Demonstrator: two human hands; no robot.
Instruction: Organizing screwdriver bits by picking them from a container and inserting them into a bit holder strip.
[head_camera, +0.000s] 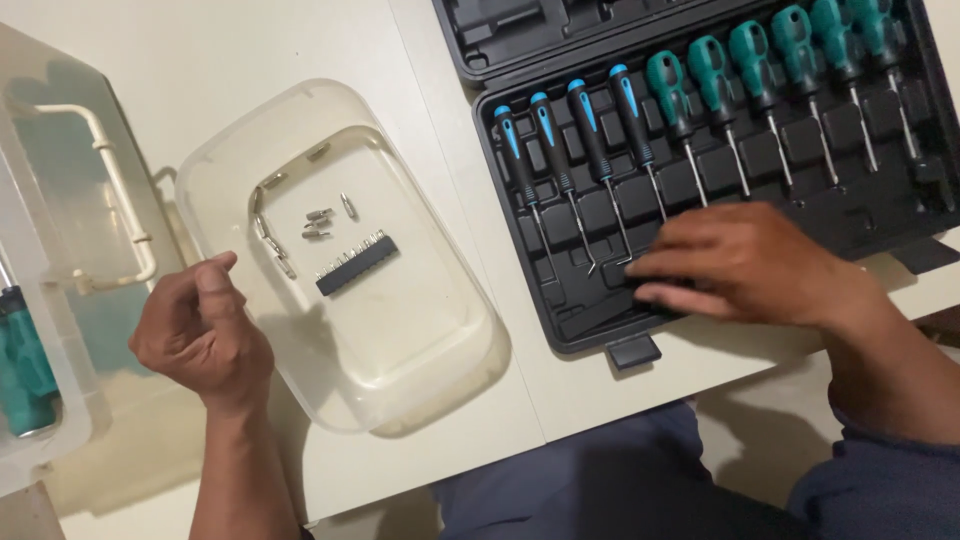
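Screwdriver case (590, 330), black, open on table (480, 400) at our right; eleven screwdrivers (700, 110) seated in slots. Our right hand (745, 262) flat, fingers stretched, pressing lower tray, grasping nothing we can see. Our left hand (200, 330) loosely curled beside clear lid (440, 380); cannot tell if it pinches anything. Bit holder (357, 264) and loose bits (318, 222) lie on lid, not yet in case.

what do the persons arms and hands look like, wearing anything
Both hands, the left hand and the right hand, are bare: no gloves, and no rings or watch that show. The forearms are uncovered too. A dark blue-grey sleeve shows higher up the right arm; no sleeve is visible on the left.
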